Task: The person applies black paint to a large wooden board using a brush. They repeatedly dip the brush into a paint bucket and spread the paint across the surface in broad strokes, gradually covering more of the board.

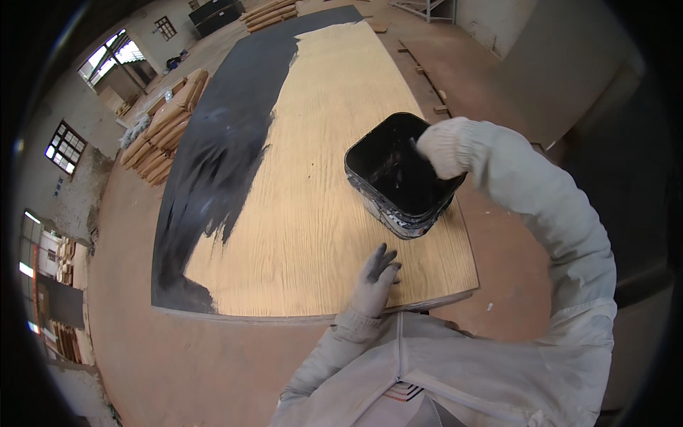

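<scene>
A long plywood sheet [334,142] lies on the floor, its left strip coated in black paint [220,142], the rest bare wood. A black square bucket [398,174] smeared with paint stands on the sheet's near right part. My right hand [441,146], in a white glove, reaches over the bucket's far rim and is closed on a thin dark handle that dips inside; the tool's end is hidden. My left hand [377,277], in a grey glove, rests flat on the bare wood near the sheet's front edge, fingers spread.
Stacks of wooden boards [163,121] lie left of the sheet. More boards [270,13] and a dark panel sit at the far end. Wood strips [427,75] lie on the reddish floor at right. A grey wall rises at right.
</scene>
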The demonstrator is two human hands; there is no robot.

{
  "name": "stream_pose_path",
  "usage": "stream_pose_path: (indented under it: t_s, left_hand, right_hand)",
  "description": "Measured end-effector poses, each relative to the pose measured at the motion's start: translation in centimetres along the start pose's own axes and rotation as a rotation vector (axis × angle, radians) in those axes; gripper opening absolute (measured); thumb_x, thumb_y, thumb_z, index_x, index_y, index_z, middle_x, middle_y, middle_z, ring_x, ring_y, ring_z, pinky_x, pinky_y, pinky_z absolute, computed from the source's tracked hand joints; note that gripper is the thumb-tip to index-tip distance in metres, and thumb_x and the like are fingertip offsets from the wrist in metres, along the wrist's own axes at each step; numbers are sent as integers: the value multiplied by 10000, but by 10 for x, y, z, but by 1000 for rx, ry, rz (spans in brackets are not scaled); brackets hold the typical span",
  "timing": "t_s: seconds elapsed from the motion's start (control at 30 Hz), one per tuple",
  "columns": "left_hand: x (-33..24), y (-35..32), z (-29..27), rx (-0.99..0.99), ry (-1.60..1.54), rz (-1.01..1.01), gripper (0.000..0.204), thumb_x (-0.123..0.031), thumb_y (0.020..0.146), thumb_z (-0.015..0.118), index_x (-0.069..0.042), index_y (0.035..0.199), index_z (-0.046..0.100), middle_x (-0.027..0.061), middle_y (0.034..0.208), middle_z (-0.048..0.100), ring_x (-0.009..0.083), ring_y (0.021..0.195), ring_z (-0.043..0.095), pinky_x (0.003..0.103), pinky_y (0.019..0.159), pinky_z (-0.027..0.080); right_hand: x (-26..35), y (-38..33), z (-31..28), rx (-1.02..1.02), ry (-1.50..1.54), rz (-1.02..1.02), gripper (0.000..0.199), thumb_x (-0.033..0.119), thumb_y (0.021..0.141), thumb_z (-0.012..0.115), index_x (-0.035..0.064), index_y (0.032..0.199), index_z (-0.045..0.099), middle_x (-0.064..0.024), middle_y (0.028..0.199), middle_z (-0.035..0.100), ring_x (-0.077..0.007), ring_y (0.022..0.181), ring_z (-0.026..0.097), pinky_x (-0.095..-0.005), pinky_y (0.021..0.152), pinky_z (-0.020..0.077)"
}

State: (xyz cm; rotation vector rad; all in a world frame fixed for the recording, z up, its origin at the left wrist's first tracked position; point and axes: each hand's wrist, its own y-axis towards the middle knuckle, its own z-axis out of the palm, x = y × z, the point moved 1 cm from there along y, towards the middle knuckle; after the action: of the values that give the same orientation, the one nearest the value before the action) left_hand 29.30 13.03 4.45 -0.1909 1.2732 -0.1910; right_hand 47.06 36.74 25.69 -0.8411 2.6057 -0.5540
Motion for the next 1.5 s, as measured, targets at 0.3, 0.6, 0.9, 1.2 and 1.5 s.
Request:
stream_pose_path:
  t_s: [0.3, 0.6, 0.9, 1.2, 1.5]
  left_hand:
    - [9, 45, 56, 10, -402, -54, 854, -72, 1012, 600, -85, 1727, 133, 160, 1646, 385, 328, 1354, 569, 475, 1144, 515]
    - [13, 95, 92, 1, -619, 50, 668, -20, 982, 571, -96, 1620, 388, 55, 1328, 603, 192, 1143, 623, 382, 1044, 535]
    - [12, 193, 81, -137, -716, 125, 605, 19, 946, 576, -128, 1526, 480, 56, 1225, 642, 199, 995, 645, 351, 909, 566]
    - [-16, 289, 65, -265, -688, 195, 332, -12, 908, 657, -60, 1228, 582, 96, 1049, 656, 220, 910, 658, 336, 807, 587]
    - [-7, 282, -12, -419, -361, 244, 754, -38, 931, 668, 57, 1596, 325, 179, 1391, 587, 227, 1105, 655, 310, 916, 581]
  right_hand:
    - [-2, 87, 8, 160, -59, -410, 76, 94, 777, 789, 69, 715, 753, -122, 698, 684, -289, 620, 664, -382, 561, 517]
    - [-34, 60, -26, 65, -238, -99, 142, 133, 788, 761, 141, 912, 829, -111, 917, 791, -295, 870, 772, -363, 729, 590]
    - [-64, 44, -49, -283, -28, 32, 458, 45, 818, 655, 164, 1244, 775, -138, 1162, 782, -364, 1134, 728, -467, 935, 585]
    - [-91, 77, -1, -729, 200, 181, 453, 146, 890, 673, 176, 1340, 713, -146, 1197, 754, -372, 1155, 708, -482, 973, 578]
    - [-62, 44, 0, -1021, 579, 198, 499, 231, 972, 680, 139, 1460, 631, -179, 1344, 709, -379, 1266, 661, -476, 1099, 512]
